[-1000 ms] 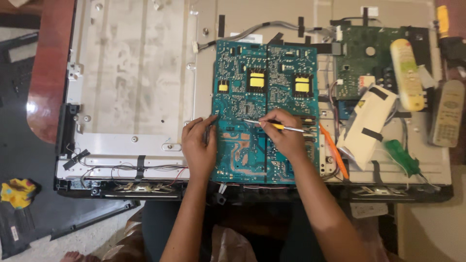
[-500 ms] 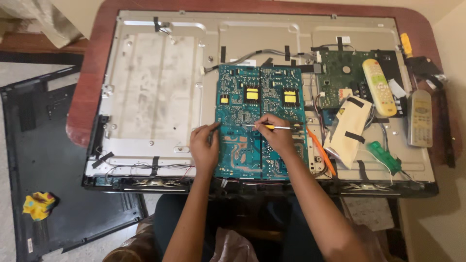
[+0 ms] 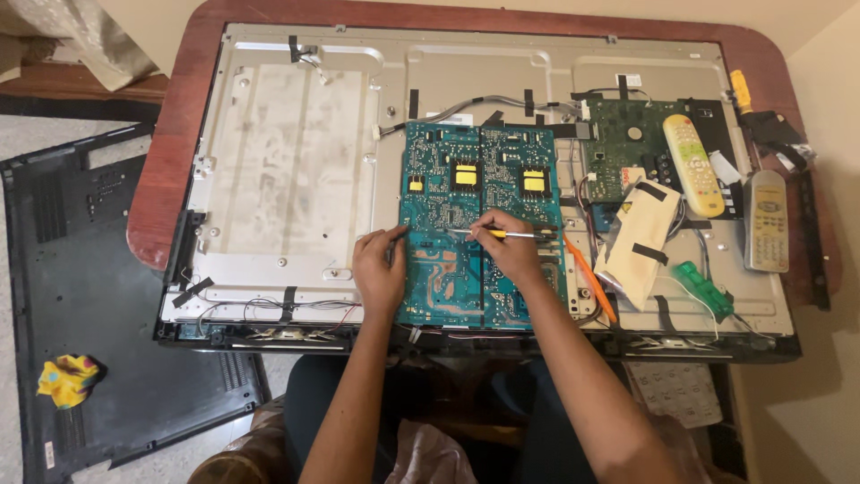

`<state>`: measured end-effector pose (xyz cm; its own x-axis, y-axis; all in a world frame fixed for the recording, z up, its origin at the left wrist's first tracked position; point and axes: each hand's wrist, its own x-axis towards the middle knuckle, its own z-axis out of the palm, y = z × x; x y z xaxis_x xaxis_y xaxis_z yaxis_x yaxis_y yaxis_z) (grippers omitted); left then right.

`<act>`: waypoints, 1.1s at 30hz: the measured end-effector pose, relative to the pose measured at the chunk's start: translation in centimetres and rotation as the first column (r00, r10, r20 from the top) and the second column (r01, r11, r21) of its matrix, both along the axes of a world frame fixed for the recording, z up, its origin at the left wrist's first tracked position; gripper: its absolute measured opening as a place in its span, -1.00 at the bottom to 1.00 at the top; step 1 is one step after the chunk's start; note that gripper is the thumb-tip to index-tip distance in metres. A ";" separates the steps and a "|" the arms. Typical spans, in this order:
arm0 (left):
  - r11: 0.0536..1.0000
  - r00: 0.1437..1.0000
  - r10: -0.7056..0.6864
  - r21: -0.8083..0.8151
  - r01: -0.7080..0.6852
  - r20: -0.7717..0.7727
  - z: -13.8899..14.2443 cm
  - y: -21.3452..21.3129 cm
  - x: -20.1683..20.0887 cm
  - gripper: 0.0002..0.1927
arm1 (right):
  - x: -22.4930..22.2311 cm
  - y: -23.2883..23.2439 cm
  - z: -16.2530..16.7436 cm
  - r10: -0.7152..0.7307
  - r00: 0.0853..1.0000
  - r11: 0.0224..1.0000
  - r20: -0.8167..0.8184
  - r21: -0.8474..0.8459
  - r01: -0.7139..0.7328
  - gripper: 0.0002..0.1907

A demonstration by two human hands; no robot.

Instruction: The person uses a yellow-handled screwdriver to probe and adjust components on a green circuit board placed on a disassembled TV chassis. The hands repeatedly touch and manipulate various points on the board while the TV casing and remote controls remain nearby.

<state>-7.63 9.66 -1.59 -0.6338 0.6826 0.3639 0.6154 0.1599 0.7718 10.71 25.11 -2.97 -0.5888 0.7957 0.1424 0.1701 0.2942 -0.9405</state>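
The left hand [image 3: 380, 272] lay with loosely curled fingers, holding nothing, on the left edge of the teal circuit board [image 3: 448, 233], which sat mid-panel on the opened television. The right hand [image 3: 509, 248] gripped a thin yellow-handled tool [image 3: 488, 234], its tip on the board; the work looked like probing a joint, calling for a steady tip.

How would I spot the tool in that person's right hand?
Find the teal circuit board on the opened television's metal back panel. The right hand rests there, gripping a thin screwdriver lying sideways; its yellow handle distinguishes it from the orange tool alongside.
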 end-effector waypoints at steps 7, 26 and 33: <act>1.000 1.000 -0.006 0.014 0.005 0.021 0.2 0.0 0.1 -0.79 | 0.0 -0.1 0.2 0.003 0.999 1.000 -0.041 -0.014 -0.004 -0.97; 1.000 0.999 0.011 -0.028 -0.010 0.046 0.5 0.0 0.3 -0.80 | 0.1 -0.1 0.6 0.002 1.000 1.000 -0.001 -0.031 -0.002 -0.96; 1.000 0.999 0.005 -0.018 -0.005 0.040 0.3 0.0 0.2 -0.80 | 0.0 -0.1 0.6 -0.001 1.000 1.000 -0.006 -0.030 0.001 -0.96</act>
